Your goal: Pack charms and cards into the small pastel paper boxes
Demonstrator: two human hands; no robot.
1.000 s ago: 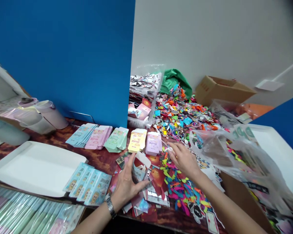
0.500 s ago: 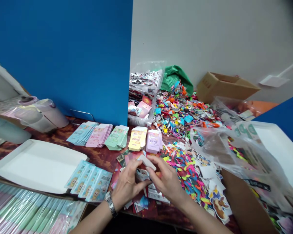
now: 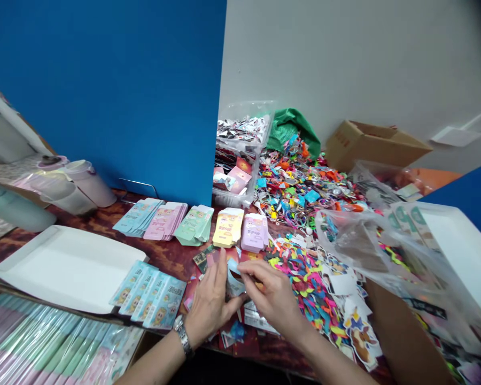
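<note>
My left hand (image 3: pixel 210 299) and my right hand (image 3: pixel 270 297) meet over the table's front edge, both closed on a small light-blue cardboard box (image 3: pixel 233 278) held between them. The left hand wears a metal watch (image 3: pixel 183 337) and grips the box from the left; the right hand's fingers pinch the box's top flap. Beneath them lie red and silver packets (image 3: pixel 258 318). Right of the hands spreads a heap of bright paper cut-outs (image 3: pixel 304 278). Just beyond the hands lie a yellow stack (image 3: pixel 227 227) and a lilac stack (image 3: pixel 254 231) of flat boxes.
A white tray (image 3: pixel 64 267) lies at the left, with blue flat boxes (image 3: pixel 150 294) beside it. Blue, pink and green stacks (image 3: pixel 164 220) line the blue partition (image 3: pixel 104 96). A clear bin (image 3: pixel 236 160), a cardboard box (image 3: pixel 374 144) and a plastic bag (image 3: pixel 385 246) stand behind and right.
My right hand came back from the cut-out heap to the box in my left hand and took hold of its top flap. The white flap, open before, is now folded down.
</note>
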